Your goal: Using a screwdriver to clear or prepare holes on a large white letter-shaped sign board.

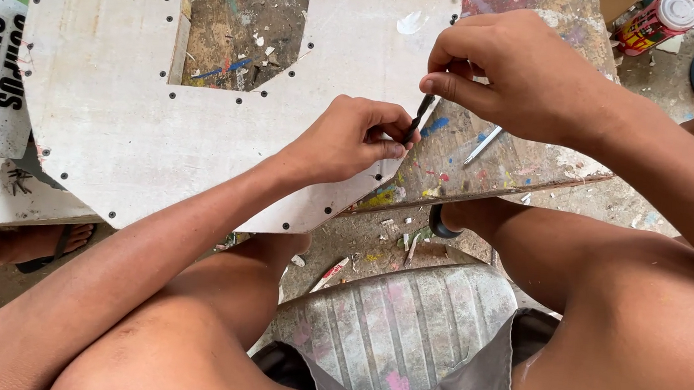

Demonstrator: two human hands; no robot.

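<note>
Broadly, a large white cut-out board (203, 115) studded with dark screw heads lies flat across a paint-spattered tabletop (526, 160), its lower right edge overhanging toward the person's knees. Both hands meet just at that edge. The right hand (517, 72) sits above and slightly farther from the body, its fingers pinched on the upper end of a thin dark bit (421, 116). The left hand (352, 141) rests on the board directly below, thumb and forefinger closed on the bit's lower end. So the bit lies between the two hands, held by both, its long axis running steeply from upper right down to lower left, tip toward the board's rim. Neither hand is nearer; each grips one end. A pale slim stick (483, 145) lies on the tabletop just right of the hands, untouched.
</note>
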